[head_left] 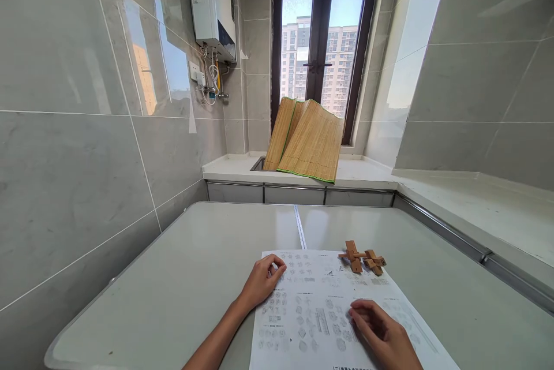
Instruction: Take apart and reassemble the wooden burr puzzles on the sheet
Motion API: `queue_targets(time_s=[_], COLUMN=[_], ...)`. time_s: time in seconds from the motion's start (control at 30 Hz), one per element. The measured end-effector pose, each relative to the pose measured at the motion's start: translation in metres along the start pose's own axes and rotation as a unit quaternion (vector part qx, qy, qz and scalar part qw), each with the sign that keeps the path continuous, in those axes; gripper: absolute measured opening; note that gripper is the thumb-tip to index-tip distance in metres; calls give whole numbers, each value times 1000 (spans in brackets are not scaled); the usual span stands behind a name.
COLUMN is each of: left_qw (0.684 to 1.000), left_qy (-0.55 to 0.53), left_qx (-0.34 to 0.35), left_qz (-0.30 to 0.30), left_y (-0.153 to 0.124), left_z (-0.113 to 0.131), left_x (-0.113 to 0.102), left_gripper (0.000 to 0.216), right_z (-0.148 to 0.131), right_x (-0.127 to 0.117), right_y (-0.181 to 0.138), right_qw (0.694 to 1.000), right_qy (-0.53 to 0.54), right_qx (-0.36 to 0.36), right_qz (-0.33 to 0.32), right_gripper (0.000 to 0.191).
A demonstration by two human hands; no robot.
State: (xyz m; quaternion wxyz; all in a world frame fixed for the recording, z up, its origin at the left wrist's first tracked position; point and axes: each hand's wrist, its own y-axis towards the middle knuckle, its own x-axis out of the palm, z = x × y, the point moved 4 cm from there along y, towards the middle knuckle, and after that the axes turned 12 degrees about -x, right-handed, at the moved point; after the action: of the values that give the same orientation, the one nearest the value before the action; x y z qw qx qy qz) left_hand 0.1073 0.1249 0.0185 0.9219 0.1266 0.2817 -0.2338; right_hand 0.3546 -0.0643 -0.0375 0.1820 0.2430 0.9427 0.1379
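The right hand (383,329) was over the white paper (311,289), with its fingers loosely bent and a gap by the thumb. Nothing showed in it, though part of the palm was hidden. The left hand (264,277) was near 10 o'clock from it, at the paper's left edge. Its fingers were bent too, with the tips close to the thumb, and it had nothing in it that could be seen. The brown wooden blocks (358,257) sat at the far right corner of the paper. They were at 12 o'clock from the right hand, near it but not touching. From the left hand they were just short of 3 o'clock and farther off, so the right hand was closer. The long way of the blocks ran side to side, from 9 to 3 o'clock. Under the paper was a big pale table (229,243). Past it, at 12 o'clock, a yellow straw mat (309,139) leaned on a white ledge (363,168), in front of a dark-framed window (320,41).
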Motion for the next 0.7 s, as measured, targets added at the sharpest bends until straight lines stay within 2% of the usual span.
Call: queue_targets(time_s=[0.13, 0.23, 0.43, 0.7], left_qw=[1000, 1000, 1000, 1000], left_qy=[6, 3, 8, 19], left_qx=[2, -3, 1, 8], left_qz=[1, -1, 2, -1], left_y=[0, 0, -2, -3], left_z=[0, -1, 2, 5], left_x=[1, 2, 2, 2], left_gripper=[31, 31, 31, 29], right_z=[3, 4, 8, 14], right_x=[0, -1, -1, -2], right_y=[-1, -2, -3, -2], right_qw=[998, 998, 998, 998], right_qy=[23, 20, 17, 20], right_qx=[42, 53, 49, 58], right_qz=[-33, -34, -30, -32], right_gripper=[54, 54, 50, 53])
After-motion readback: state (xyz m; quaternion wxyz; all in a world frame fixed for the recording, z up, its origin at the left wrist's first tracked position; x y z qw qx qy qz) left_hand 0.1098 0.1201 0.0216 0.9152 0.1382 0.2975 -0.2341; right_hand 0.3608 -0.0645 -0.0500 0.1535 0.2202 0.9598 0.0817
